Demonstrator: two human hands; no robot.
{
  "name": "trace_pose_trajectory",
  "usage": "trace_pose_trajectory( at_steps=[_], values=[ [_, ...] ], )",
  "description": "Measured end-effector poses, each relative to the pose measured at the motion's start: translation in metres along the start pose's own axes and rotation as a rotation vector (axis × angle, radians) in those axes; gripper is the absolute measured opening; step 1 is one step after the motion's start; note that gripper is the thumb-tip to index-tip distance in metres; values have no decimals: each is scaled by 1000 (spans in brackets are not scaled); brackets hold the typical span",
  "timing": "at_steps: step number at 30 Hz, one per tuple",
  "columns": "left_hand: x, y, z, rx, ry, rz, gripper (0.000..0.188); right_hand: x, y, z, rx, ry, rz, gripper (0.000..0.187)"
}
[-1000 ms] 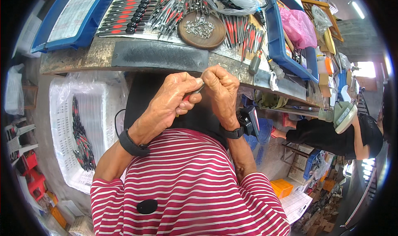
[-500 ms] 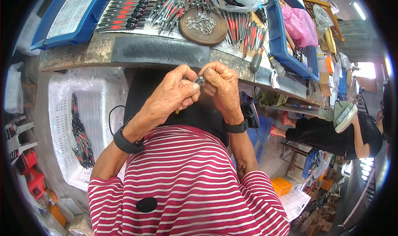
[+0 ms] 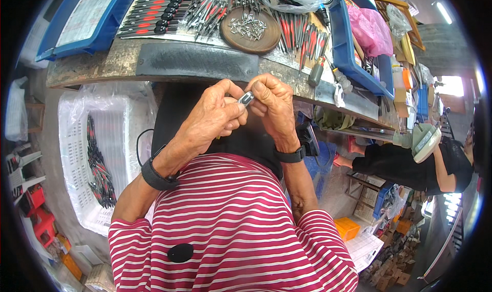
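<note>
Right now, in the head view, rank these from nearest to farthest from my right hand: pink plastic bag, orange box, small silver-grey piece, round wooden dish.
1. Small silver-grey piece: at the right hand's fingertips, on their left.
2. Round wooden dish: ahead, slightly left, on the workbench.
3. Pink plastic bag: ahead, well to the right.
4. Orange box: lower right of the picture.

We hold one small, oblong, grey metallic-looking piece [image 3: 246,98], pale-rimmed around a darker middle, tilted with its upper end rightward at our right grip [image 3: 275,102], its lower end covered by our left grip [image 3: 218,112], just off the surface's [image 3: 97,69] near edge.
</note>
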State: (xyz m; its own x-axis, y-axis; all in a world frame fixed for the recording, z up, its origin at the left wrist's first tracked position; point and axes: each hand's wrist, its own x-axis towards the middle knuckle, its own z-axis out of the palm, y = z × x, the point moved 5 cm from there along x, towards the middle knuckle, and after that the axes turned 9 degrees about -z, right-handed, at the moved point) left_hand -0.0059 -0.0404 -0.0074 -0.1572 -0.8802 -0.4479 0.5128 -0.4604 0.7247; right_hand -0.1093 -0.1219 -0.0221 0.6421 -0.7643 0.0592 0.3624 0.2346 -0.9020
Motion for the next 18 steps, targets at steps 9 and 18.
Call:
trace_pose_trajectory(
  at_steps=[9, 18],
  values=[
    [5, 0, 2, -8, 64, 0, 20, -2, -3, -1, -70, 26, -7, 17],
    [8, -4, 0, 50, 150, -4, 19, -7, -1, 1, -92, 97, -8, 18]
  ],
)
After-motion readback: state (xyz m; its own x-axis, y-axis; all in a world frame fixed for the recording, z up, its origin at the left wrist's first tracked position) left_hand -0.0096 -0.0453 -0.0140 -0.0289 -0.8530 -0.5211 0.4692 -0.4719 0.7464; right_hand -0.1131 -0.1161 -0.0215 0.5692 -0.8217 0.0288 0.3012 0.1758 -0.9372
